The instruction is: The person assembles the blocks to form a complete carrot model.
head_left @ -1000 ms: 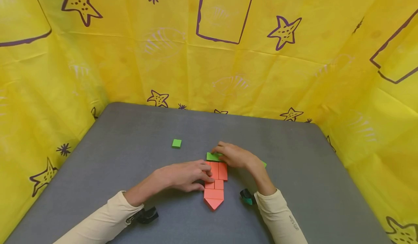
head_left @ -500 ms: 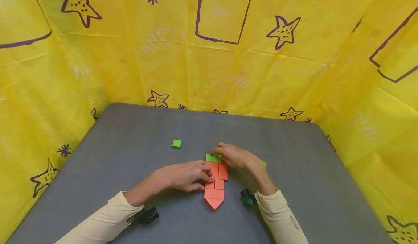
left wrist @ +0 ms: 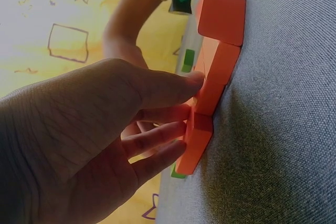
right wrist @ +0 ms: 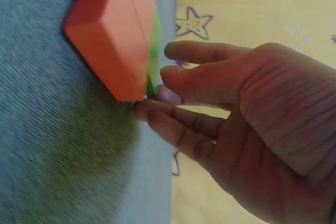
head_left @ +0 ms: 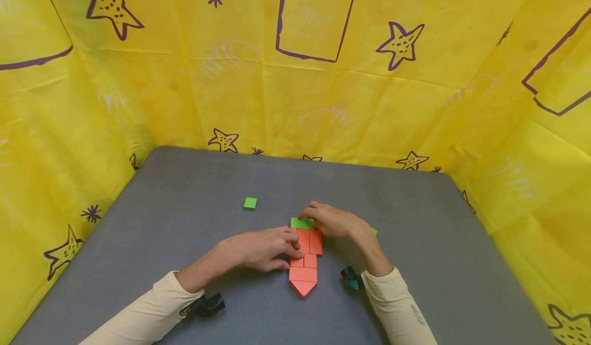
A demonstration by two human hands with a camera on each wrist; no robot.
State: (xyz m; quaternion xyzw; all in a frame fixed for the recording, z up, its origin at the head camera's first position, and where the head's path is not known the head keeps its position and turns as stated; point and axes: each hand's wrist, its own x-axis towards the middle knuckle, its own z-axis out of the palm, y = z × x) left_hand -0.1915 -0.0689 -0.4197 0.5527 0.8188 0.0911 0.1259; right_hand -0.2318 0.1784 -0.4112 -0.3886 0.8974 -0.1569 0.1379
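In the head view, red wooden blocks (head_left: 303, 274) form a column with a pointed end towards me. A green rectangular block (head_left: 301, 223) lies across the column's far end. My left hand (head_left: 263, 247) rests its fingertips on the left side of the column; the left wrist view shows its thumb on a red block (left wrist: 223, 17) row and loosely extended fingers along the side. My right hand (head_left: 334, 220) is at the green block, fingers at its far edge and right end. In the right wrist view its fingers look loosely extended, near the green block (right wrist: 154, 51); exact contact is unclear.
A small green square block (head_left: 250, 203) lies farther back on the left. Another green block (head_left: 373, 231) is mostly hidden behind the right wrist. Dark wrist cameras (head_left: 211, 304) hang below the sleeves. Yellow patterned cloth (head_left: 286, 104) surrounds the grey table (head_left: 198, 181).
The green rectangular block has shifted slightly left and nearer, against the red column, with the right hand at it. The left hand stays in place.
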